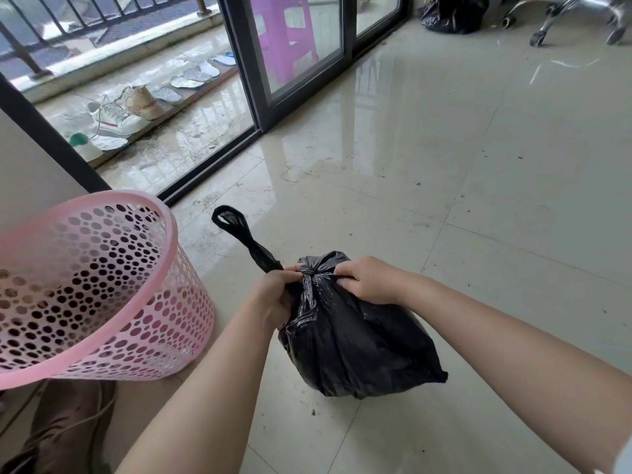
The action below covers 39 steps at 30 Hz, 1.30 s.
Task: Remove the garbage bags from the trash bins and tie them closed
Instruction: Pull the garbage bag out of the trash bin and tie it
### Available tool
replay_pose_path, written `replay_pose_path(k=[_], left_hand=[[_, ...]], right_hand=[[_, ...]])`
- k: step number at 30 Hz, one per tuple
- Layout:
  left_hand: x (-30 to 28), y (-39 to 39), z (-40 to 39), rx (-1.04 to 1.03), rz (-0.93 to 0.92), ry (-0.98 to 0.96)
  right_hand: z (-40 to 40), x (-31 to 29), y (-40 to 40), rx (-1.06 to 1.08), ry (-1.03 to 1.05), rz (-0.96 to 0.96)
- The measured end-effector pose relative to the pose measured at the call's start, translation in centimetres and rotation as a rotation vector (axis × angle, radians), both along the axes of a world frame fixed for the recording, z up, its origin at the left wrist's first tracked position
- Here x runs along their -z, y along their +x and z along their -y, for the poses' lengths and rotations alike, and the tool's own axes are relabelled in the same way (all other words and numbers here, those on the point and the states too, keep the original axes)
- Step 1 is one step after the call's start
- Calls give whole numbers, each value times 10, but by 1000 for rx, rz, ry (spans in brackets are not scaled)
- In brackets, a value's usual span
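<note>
glossy tile floor (444,159), sliding door (294,56); both hands' fingers (290,273) clamped on black bag (359,336) knot.

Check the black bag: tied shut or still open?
Tied: a knot cinches the black bag neck, between both hands; one handle loop sticks up.

Glossy beige tile floor (478,172) with dirt specks, dark-framed sliding glass door (301,53) partly open onto a balcony with a metal railing (51,18). Out there: white sneaker (116,116), tan shoe (143,102) just beside it, a row of insoles (196,75), purple plastic stool (287,35) behind the glass. Chrome wheeled chair base (578,18) sits far right.
</note>
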State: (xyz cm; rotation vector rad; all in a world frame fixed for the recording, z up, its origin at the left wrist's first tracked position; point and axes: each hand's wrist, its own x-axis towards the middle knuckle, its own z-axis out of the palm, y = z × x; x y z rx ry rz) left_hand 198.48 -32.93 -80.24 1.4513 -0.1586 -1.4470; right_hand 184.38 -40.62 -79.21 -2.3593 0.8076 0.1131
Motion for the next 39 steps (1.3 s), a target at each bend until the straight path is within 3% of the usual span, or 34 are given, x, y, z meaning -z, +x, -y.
replay_pose_path(k=[7,13,17,21,25,28,30,32,39], left_hand=[[1,-2,2,-150,-115,-38],[9,-15,5,-321,-188,-260],[21,-17,0,-202,-136,-343],[34,-19,-5,-55,-31,-269],[38,-11,-14,-33,65,-180],[40,-6,-22,-42,150,-160],[41,-7,-25,-23,241,-156],[40,-10,-25,-13,306,-157],[28,-11,-23,74,351,-216]], right_hand=[[-1,2,1,37,-9,15],[-6,5,0,97,-28,91],[-16,13,-2,80,-91,59],[-25,22,0,14,-89,18],[-17,15,-13,-138,131,-156],[0,4,-23,3,279,-123],[9,1,-21,167,188,33],[12,1,-11,164,46,81],[15,2,13,-103,30,-97]])
